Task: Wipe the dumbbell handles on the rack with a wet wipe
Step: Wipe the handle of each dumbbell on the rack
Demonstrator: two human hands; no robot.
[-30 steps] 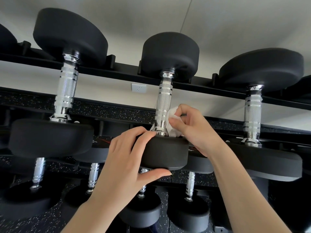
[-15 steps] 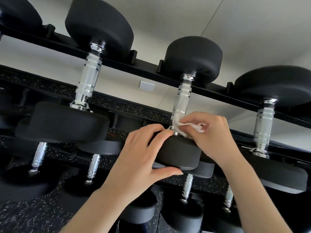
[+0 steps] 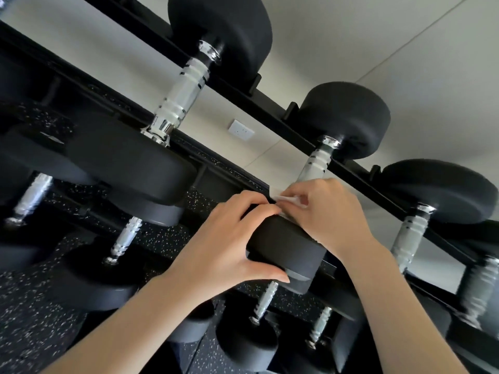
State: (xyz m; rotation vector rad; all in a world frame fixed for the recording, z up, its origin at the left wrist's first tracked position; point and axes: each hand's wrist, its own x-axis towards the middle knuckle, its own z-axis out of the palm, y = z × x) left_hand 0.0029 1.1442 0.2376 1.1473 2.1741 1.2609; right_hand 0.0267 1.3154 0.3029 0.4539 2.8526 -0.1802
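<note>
Dumbbell handle [image 3: 314, 164] wrapped low by right hand's [image 3: 328, 214] wipe [image 3: 287, 199].

left hand [image 3: 224, 244]: bare, no glove, ring or watch to be seen
right hand [image 3: 326, 211]: bare as well, nothing worn on fingers [image 3: 290, 194] or wrist
left forearm [image 3: 129, 319]: uncovered along the whole visible length, no sleeve edge in view
right forearm [image 3: 399, 306]: likewise uncovered to the lower edge of the view
nails: short, plain, no polish that can be made out
markings: none visible on either arm
</note>
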